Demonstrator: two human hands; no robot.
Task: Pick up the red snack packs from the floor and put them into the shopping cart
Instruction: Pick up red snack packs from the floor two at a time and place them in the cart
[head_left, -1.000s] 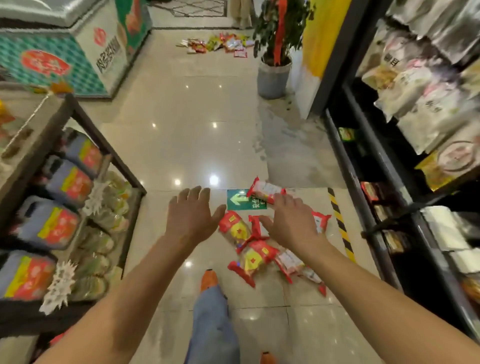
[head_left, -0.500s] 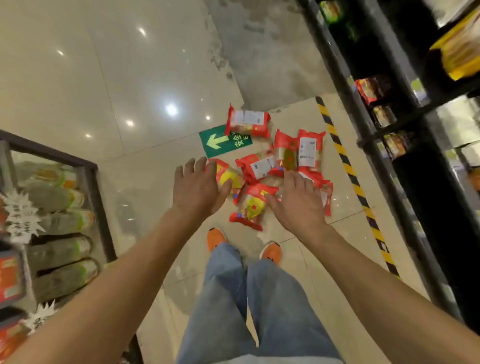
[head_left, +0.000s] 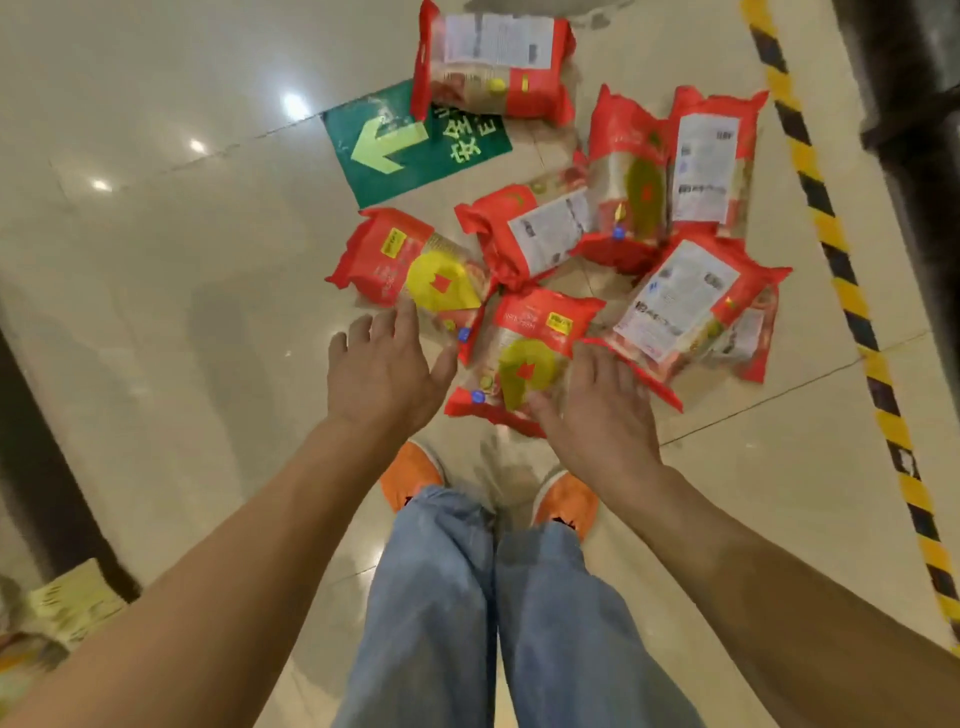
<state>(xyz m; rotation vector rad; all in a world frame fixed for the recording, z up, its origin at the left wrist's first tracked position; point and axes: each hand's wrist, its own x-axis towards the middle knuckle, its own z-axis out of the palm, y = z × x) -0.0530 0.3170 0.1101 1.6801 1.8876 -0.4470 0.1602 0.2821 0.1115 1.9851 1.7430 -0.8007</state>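
Both bare forearms reach forward and down, palms facing down. The left hand (head_left: 382, 371) is spread flat with fingers slightly apart, holding nothing. The right hand (head_left: 602, 410) is likewise spread, its fingers extended, thumb angled inward.

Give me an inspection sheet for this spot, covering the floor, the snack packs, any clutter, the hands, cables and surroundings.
Surface: glossy beige tiled floor, bare around the pile.
Job's things: red snack packs in a loose overlapping pile; one pack partly on the green arrow sticker.
Clutter: nothing seen.
Hands: left hand open, at one front pack; right hand open, over the nearest pack; neither grips yet.
Cables: nothing seen.
Surroundings: yellow-black hazard tape on the right, dark shelf base beyond; shopping cart not in view.
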